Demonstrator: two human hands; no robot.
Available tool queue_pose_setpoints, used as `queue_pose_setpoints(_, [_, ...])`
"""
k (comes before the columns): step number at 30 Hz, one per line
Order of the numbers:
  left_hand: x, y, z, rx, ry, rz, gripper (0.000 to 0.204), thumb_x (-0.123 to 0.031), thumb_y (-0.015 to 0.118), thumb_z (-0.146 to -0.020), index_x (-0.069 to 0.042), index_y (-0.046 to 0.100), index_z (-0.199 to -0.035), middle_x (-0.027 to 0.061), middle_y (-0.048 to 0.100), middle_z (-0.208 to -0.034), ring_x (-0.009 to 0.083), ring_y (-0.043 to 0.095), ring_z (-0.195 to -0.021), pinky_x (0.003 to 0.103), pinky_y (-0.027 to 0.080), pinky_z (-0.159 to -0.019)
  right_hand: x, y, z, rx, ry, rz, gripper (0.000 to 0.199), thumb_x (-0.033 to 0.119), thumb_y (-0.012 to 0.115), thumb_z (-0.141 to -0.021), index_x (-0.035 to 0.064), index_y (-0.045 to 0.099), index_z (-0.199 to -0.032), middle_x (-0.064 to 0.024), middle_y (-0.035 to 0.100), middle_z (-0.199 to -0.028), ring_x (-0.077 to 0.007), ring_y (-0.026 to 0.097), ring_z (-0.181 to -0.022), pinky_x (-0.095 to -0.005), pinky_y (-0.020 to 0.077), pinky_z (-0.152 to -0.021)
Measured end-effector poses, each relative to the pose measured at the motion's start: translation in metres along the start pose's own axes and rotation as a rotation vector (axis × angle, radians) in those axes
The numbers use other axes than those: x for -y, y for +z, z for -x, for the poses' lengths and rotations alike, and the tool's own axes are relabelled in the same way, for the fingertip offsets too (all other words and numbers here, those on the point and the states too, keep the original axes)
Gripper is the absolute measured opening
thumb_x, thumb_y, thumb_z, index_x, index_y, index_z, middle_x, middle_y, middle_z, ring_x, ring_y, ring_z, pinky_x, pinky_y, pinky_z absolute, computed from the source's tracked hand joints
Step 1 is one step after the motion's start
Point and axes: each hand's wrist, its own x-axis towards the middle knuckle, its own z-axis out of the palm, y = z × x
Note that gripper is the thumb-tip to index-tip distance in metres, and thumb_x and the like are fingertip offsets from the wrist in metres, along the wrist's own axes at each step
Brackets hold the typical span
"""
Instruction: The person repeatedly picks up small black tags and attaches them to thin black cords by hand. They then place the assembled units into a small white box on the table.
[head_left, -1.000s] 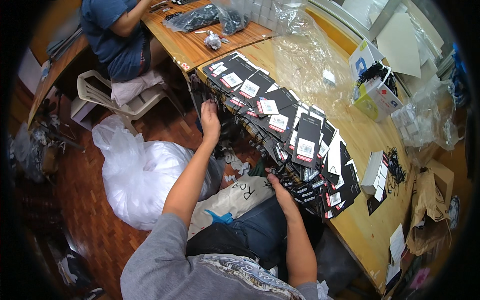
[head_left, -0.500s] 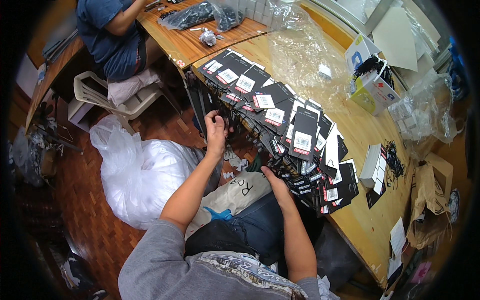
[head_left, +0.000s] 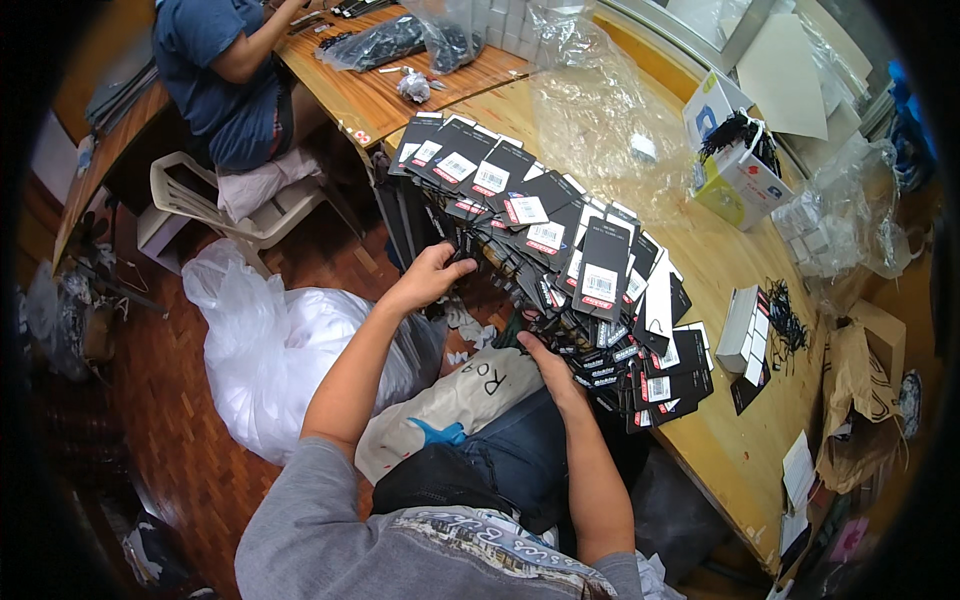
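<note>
Black hang tags (head_left: 603,265) with white barcode labels lie fanned out in overlapping rows along the near edge of the wooden table. Black cords and small dark pieces (head_left: 510,285) hang from them over the edge. My left hand (head_left: 428,280) is at the left end of these cords, thumb and forefinger drawn together; whatever is between them is too dark to make out. Below the middle of the row, my right hand (head_left: 552,368) rests against the dark pieces with its thumb up; its other fingers are hidden. A pale cloth (head_left: 480,395) with handwritten marks lies over my lap.
A stack of tags (head_left: 738,330) and a tangle of black cords (head_left: 787,325) lie at the table's right. Farther back are clear plastic wrapping (head_left: 600,110) and an open box (head_left: 745,175). A stuffed plastic bag (head_left: 300,350) stands on the floor; another person (head_left: 225,85) sits at far left.
My left hand has shifted lower and turned, its thumb now pointing right toward the cords. The tags at the far left end sit more spread out. My right hand has barely moved.
</note>
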Motion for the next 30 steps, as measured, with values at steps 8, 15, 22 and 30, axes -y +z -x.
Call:
queue_pose_setpoints(8, [0.007, 0.010, 0.002, 0.111, 0.136, 0.312, 0.037, -0.013, 0.071, -0.062, -0.001, 0.048, -0.088, -0.0041, 0.041, -0.068, 0.0065, 0.039, -0.063, 0.020, 0.033, -0.055, -0.001, -0.001, 0.000, 0.049, -0.001, -0.043, 0.038, 0.017, 0.060, -0.074, 0.0020, 0.049, -0.108, -0.0057, 0.050, -0.107, -0.0153, 0.046, -0.096, -0.0266, 0.0342, -0.086])
queue_pose_setpoints(15, [0.000, 0.012, -0.006, 0.262, 0.080, -0.020, 0.047, -0.011, 0.078, -0.048, -0.002, 0.050, -0.085, -0.0049, 0.038, -0.065, 0.0074, 0.036, -0.059, 0.022, 0.031, -0.051, -0.003, 0.002, -0.001, 0.015, -0.009, -0.102, 0.036, 0.018, 0.060, -0.074, 0.0025, 0.051, -0.105, -0.0060, 0.053, -0.102, -0.0149, 0.048, -0.091, -0.0267, 0.0364, -0.083])
queue_pose_setpoints(22, [-0.043, 0.013, -0.002, 0.429, -0.144, 0.036, 0.045, -0.008, 0.075, -0.054, 0.000, 0.051, -0.091, 0.0011, 0.053, -0.074, 0.0106, 0.047, -0.067, 0.023, 0.038, -0.057, -0.019, 0.000, -0.006, -0.012, -0.008, -0.106, 0.036, 0.019, 0.063, -0.072, 0.0024, 0.053, -0.102, -0.0057, 0.054, -0.100, -0.0149, 0.049, -0.088, -0.0271, 0.0386, -0.079])
queue_pose_setpoints(30, [-0.029, 0.023, -0.001, 0.436, -0.171, 0.347, 0.045, -0.004, 0.071, -0.059, 0.000, 0.050, -0.099, 0.0047, 0.057, -0.086, 0.0125, 0.052, -0.078, 0.024, 0.042, -0.068, -0.006, 0.005, -0.003, 0.002, 0.029, -0.161, 0.037, 0.022, 0.062, -0.072, 0.0037, 0.052, -0.103, -0.0060, 0.053, -0.101, -0.0152, 0.048, -0.090, -0.0270, 0.0374, -0.081])
